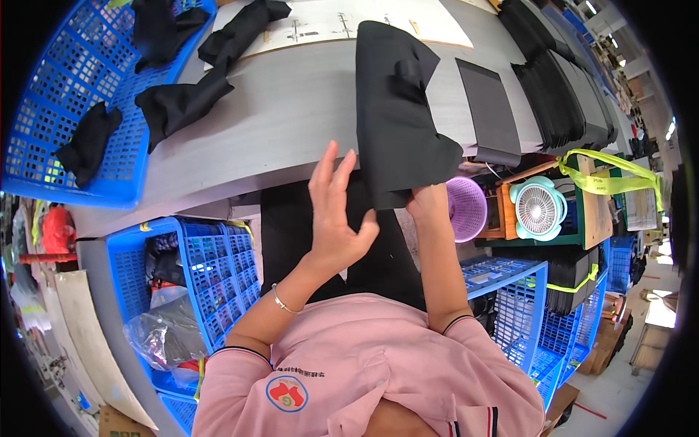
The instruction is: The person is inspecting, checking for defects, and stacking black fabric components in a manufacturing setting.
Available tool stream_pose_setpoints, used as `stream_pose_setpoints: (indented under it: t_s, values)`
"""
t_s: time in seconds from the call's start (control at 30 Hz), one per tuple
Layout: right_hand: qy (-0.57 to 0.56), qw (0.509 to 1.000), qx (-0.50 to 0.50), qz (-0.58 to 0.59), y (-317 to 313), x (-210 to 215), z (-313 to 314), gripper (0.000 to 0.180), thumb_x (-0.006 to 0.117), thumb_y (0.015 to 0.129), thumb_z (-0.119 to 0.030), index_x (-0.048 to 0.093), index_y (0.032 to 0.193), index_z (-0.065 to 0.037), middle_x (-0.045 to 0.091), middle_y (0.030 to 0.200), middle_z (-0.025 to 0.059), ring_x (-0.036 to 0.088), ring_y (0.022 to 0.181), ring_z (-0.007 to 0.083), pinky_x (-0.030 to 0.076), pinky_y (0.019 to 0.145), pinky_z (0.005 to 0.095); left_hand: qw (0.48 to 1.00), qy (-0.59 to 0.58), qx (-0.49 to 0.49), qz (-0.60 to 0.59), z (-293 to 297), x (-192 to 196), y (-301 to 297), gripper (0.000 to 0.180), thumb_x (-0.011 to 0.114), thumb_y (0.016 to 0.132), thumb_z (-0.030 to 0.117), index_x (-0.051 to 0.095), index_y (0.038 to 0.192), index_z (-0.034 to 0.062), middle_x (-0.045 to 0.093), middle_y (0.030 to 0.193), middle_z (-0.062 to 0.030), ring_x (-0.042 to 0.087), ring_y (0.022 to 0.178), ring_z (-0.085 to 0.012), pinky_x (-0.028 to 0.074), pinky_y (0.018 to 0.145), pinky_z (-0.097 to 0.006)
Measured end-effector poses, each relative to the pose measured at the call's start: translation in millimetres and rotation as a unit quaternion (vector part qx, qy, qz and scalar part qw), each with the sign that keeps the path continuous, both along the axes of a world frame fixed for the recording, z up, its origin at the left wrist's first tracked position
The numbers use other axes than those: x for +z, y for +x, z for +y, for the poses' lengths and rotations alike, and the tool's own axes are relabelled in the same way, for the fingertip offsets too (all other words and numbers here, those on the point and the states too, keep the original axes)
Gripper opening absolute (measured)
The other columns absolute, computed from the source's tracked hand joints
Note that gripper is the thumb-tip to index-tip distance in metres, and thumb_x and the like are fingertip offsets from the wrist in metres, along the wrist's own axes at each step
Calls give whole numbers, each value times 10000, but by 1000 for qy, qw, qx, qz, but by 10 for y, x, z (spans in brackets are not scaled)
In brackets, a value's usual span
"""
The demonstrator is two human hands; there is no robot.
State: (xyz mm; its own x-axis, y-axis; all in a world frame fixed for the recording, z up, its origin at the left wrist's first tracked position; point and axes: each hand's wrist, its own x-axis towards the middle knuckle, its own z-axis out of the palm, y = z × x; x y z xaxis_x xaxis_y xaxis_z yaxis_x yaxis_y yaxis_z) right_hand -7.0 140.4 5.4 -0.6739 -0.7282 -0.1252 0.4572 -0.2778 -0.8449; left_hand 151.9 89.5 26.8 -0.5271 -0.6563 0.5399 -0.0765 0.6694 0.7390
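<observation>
A black fabric piece (pixel 397 124) hangs over the near edge of the grey table, with a fold and a small loop on its upper part. My right hand (pixel 429 202) grips its lower right corner, the fingers partly hidden behind the cloth. Just left of the fabric, my left hand (pixel 336 207) is raised with its fingers spread and nothing in it. More crumpled black fabric pieces (pixel 186 102) lie on the table at the left. A flat black panel (pixel 488 109) lies to the right of the held piece.
A blue basket (pixel 135 156) with black pieces stands at the far left. Stacks of black panels (pixel 550 109) line the right. Below the table are a purple bin (pixel 467 211), a small fan (pixel 539 209) and blue crates (pixel 218 277). A white board (pixel 444 25) lies at the back.
</observation>
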Motion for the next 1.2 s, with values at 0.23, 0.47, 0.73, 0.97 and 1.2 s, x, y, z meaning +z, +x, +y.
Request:
stream_pose_setpoints:
  t_s: [0.23, 0.47, 0.73, 0.97, 1.2]
  values:
    - [-46, 997, 19, -53, 105, 245, -20, 424, 657, 923, -234, 560, 1262, 1, 643, 1174, 129, 665, 1021, 226, 591, 829, 360, 996, 35, 57, 60, 5, -39, -351, 675, 697, 755, -41, 510, 1393, 73, 456, 1400, -115, 550, 1029, -193, 490, 770, -270]
    - [-108, 988, 41, -101, 94, 131, -15, 340, 619, 939, -205, 583, 1210, -2, 660, 1125, 124, 680, 961, 214, 603, 783, 334, 988, 75, 39, 131, 94, 58, -396, 614, 632, 756, -149, 596, 1323, 83, 536, 1266, -79, 577, 859, -125, 490, 675, -225]
    - [-130, 984, 63, -109, 94, -12, -76, 299, 612, 934, -212, 600, 1155, -11, 663, 1044, 88, 670, 860, 174, 591, 696, 303, 983, 109, 12, 147, 148, -5, -404, 814, 584, 633, -246, 570, 1367, 107, 503, 1271, -98, 593, 962, -195, 520, 745, -280]
    - [-147, 975, 89, -138, 129, 12, -72, 314, 592, 948, -216, 580, 1188, -14, 655, 1079, 105, 671, 890, 215, 593, 737, 323, 981, 134, -8, 143, 124, -56, -316, 797, 631, 661, -177, 509, 1412, 59, 510, 1288, -121, 599, 1022, -218, 523, 772, -268]
    - [-42, 998, -43, -3, 302, -149, -109, 391, 580, 968, -165, 495, 1324, -28, 610, 1214, 127, 603, 1112, 236, 530, 922, 344, 979, 145, -42, 134, 44, -263, -105, 632, 521, 843, -47, 403, 1464, -22, 504, 1416, -196, 624, 995, -171, 513, 812, -263]
